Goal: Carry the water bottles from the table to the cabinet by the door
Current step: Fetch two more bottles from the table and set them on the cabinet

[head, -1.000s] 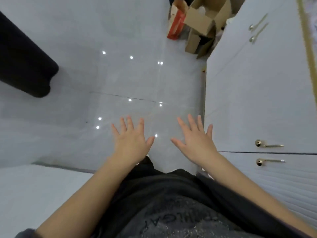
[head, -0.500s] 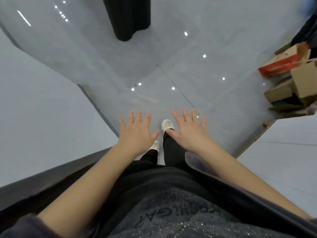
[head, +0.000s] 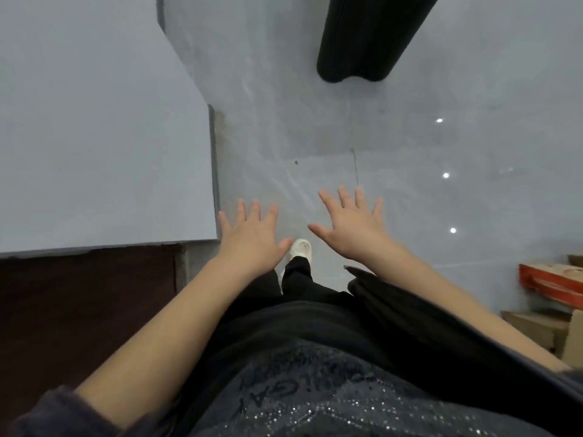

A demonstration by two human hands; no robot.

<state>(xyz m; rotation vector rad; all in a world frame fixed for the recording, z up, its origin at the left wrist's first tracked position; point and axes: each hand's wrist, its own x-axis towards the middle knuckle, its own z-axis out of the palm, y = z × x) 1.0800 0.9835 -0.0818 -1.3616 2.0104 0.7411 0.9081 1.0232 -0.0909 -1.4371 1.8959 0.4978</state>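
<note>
2 hands are held out empty: left hand (head: 252, 238) and right hand (head: 353, 228), fingers spread flat, nothing gripped. A white shoe (head: 301, 247) is seen under the gap between them. A pale panel (head: 94, 121) lies left of the left hand, boxes (head: 549, 279) well right of the right hand, a black object (head: 362, 36) far ahead. 0 water bottles are in view. Judged: smooth, squashable, heavy if full; best wrapped mid-body.

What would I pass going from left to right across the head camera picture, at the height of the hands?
A pale grey panel → left hand → white shoe → right hand → red box at the right edge.
</note>
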